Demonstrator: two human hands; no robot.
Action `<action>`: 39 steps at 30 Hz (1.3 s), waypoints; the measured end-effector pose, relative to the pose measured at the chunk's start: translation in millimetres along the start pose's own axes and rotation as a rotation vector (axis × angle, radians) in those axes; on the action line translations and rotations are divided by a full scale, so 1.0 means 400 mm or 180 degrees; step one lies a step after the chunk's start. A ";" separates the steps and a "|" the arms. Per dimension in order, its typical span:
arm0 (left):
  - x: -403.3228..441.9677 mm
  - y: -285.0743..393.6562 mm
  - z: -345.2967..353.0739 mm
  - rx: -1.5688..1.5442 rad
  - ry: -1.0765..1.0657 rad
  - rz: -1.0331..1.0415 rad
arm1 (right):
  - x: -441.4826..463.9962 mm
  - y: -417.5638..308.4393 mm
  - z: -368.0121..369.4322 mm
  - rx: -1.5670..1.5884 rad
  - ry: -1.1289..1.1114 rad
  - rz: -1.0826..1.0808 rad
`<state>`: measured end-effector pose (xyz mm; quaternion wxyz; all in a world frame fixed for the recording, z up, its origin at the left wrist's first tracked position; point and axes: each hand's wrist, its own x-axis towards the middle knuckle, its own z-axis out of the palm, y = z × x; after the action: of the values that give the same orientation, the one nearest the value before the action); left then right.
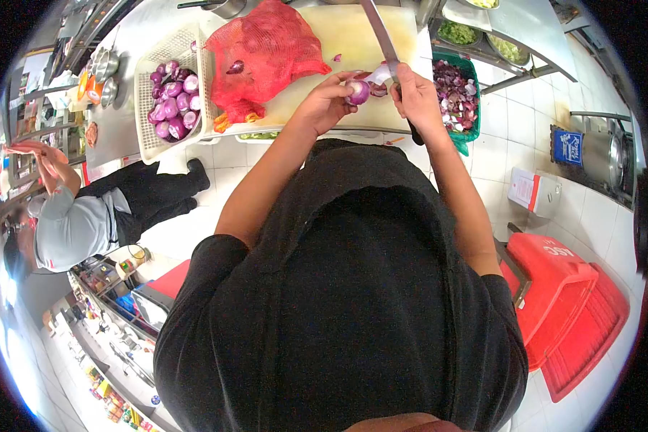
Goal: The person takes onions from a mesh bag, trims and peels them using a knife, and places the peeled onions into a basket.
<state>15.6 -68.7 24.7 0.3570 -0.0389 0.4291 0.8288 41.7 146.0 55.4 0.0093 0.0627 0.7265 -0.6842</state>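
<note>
A red onion is held in the fingers of my left hand, over the near edge of the cutting board. My right hand grips the handle of a knife, its blade pointing up and away from me. Between the two hands lie bits of onion skin. Left of the board a white basket holds several red onions. A red mesh bag covers the board's left part. Under the right forearm side, a green basket contains onion peels.
Trays of chopped greens stand at the upper right. A person in a grey shirt works at the left. On the right are a red bin, a white and red box and a large metal pot.
</note>
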 end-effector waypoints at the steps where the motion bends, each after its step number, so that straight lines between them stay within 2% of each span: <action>1: -0.001 -0.001 -0.001 0.0110 0.0087 -0.0003 | 0.007 0.002 0.000 -0.0072 0.0122 -0.0072; 3: -0.009 -0.009 -0.006 0.0321 0.0267 -0.0019 | 0.038 0.012 -0.029 -0.0231 0.0283 0.0361; 8: -0.017 -0.049 -0.063 0.0253 0.0434 -0.0206 | 0.059 0.073 -0.053 -0.0219 -0.0608 0.1477; 11: -0.010 -0.056 -0.084 -0.0079 0.0390 -0.0102 | 0.023 0.049 -0.015 0.0074 -0.0784 0.1198; 14: -0.003 -0.058 -0.107 -0.0436 0.0249 -0.0093 | -0.012 -0.010 0.001 0.0480 -0.0996 0.1197; 17: -0.005 -0.049 -0.082 -0.0630 0.0201 -0.0108 | -0.024 -0.021 0.013 0.0390 -0.1449 0.1118; 21: -0.008 -0.035 -0.065 -0.0931 -0.0034 -0.0107 | -0.013 0.025 0.039 0.0444 -0.1445 0.1077; 27: -0.004 -0.035 -0.062 -0.0986 0.0006 -0.0152 | -0.024 0.000 0.039 0.0538 -0.1414 0.1155; 30: -0.004 -0.036 -0.060 -0.0914 0.0000 -0.0112 | -0.027 0.013 0.043 0.0381 -0.1442 0.0847; 39: -0.016 -0.017 -0.047 -0.0485 -0.0064 -0.0053 | -0.013 0.042 0.045 0.0230 -0.1460 0.0915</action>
<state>20.1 -83.7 10.8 0.3641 -0.0613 0.3608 0.8564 47.3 128.7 38.2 0.2685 0.0089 0.6641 -0.6977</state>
